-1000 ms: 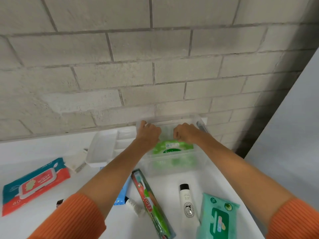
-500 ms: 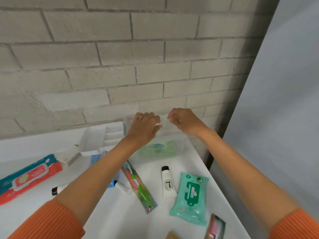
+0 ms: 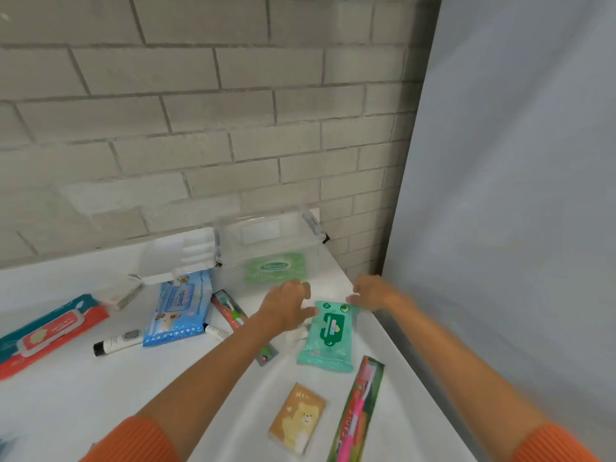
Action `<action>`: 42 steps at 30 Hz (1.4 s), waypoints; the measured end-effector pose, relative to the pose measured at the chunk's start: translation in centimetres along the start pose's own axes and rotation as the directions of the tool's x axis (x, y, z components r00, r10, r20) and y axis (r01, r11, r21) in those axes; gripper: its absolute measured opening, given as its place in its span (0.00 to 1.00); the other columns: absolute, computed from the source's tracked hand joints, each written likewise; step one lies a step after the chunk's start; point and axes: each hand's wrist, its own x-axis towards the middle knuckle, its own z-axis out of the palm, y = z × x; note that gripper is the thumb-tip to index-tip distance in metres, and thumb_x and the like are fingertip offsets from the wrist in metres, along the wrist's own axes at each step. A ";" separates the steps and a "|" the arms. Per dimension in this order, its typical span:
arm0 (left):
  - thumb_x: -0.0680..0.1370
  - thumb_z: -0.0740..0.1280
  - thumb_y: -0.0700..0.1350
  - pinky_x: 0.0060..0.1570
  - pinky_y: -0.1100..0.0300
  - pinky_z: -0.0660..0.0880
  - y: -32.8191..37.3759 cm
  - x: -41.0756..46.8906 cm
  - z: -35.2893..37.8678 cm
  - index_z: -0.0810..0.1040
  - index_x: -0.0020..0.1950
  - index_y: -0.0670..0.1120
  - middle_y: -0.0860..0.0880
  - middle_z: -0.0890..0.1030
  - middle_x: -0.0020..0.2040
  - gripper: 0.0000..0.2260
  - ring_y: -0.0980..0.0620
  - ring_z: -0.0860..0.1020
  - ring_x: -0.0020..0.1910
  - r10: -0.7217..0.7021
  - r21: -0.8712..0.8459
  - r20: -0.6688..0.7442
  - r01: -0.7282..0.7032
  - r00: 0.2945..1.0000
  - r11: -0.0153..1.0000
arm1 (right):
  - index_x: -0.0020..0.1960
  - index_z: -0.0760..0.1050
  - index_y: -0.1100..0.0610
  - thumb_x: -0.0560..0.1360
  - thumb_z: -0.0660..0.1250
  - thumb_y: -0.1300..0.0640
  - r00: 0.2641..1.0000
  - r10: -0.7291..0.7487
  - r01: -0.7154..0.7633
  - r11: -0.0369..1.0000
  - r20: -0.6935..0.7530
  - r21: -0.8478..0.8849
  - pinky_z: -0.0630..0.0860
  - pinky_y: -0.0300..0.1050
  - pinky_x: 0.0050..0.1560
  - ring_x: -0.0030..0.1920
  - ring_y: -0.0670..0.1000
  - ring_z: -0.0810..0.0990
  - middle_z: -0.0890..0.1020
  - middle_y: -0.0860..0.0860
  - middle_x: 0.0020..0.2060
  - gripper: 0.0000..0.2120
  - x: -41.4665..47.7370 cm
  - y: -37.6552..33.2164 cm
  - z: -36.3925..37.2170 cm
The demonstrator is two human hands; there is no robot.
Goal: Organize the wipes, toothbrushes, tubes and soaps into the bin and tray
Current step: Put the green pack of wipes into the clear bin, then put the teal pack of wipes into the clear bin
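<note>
The mint wipes (image 3: 328,333) lie on the counter (image 3: 83,405) near its right edge, just in front of the bin (image 3: 266,251). Both hands, left (image 3: 287,308) and right (image 3: 371,293), are open by the pack's top, holding nothing. A quick grab may push the slippery pack off the edge. The green pack (image 3: 275,266) in the bin seems to say "Sanicare"; the blue pack (image 3: 178,306) shows "oguard".

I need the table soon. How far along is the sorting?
Done: one green wipes pack lies in the clear bin. In hand: both hands, left and right, reach toward the teal wipes pack. Left: other packs, toothbrushes, tubes; the white tray looks empty.
</note>
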 end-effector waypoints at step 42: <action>0.75 0.68 0.45 0.39 0.67 0.74 -8.2 2.8 -14.9 0.76 0.58 0.48 0.45 0.78 0.47 0.12 0.52 0.76 0.42 0.086 -0.404 -0.195 -0.160 0.977 0.901 | 0.36 0.68 0.51 0.70 0.72 0.58 0.854 -0.512 0.519 0.824 -0.094 0.229 0.69 0.39 0.37 0.37 0.47 0.74 0.78 0.53 0.39 0.13 3.8 -12.1 -10.3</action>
